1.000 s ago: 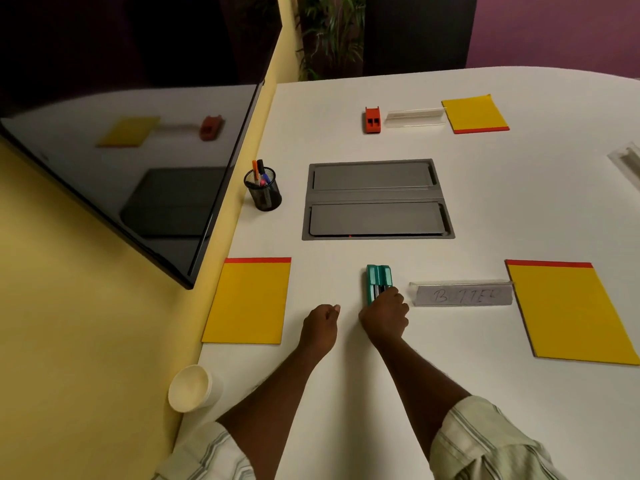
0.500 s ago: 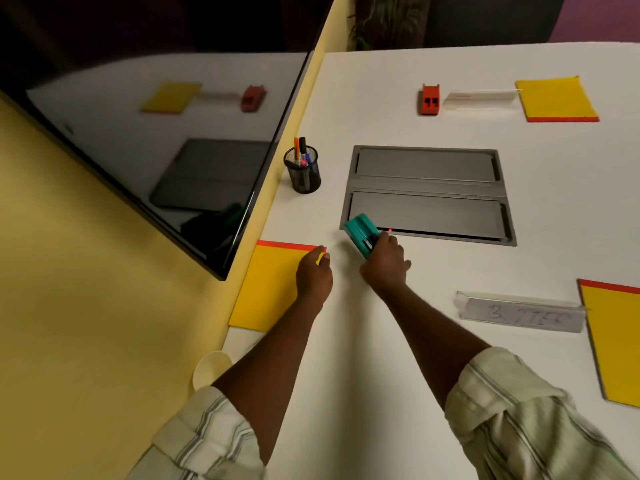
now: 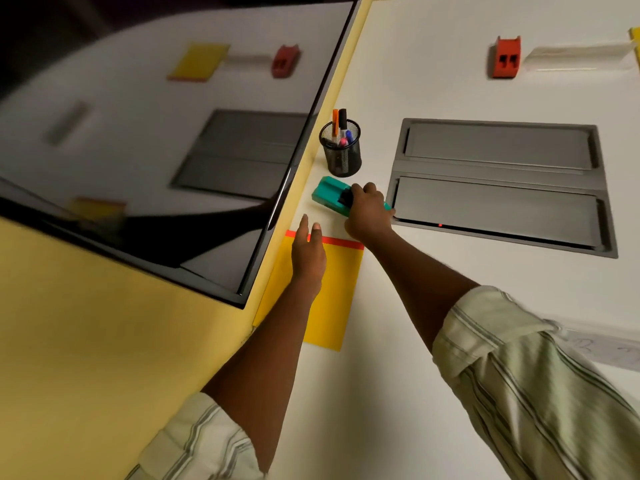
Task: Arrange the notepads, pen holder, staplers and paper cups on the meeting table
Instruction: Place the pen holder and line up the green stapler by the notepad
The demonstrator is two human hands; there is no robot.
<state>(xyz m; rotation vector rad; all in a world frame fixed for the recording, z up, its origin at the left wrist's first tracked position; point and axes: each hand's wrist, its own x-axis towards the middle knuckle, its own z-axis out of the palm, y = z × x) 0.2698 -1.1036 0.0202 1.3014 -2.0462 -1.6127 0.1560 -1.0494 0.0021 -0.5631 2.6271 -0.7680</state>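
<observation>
Teal plastic stapler point(image 3: 329, 195): on white desk point(image 3: 415, 375), near black mesh pen holder point(image 3: 341, 154); right grip point(image 3: 367, 213) curled round it. Left grip point(image 3: 308, 252): fingers straight, over yellow red-edged notepad point(image 3: 332, 306).

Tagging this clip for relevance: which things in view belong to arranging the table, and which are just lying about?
Job in hand: teal stapler, gripped by the right hand; orange stapler; pen holder; notepad, left hand over it.
Lying about: cable hatch; name stand; screen.
</observation>
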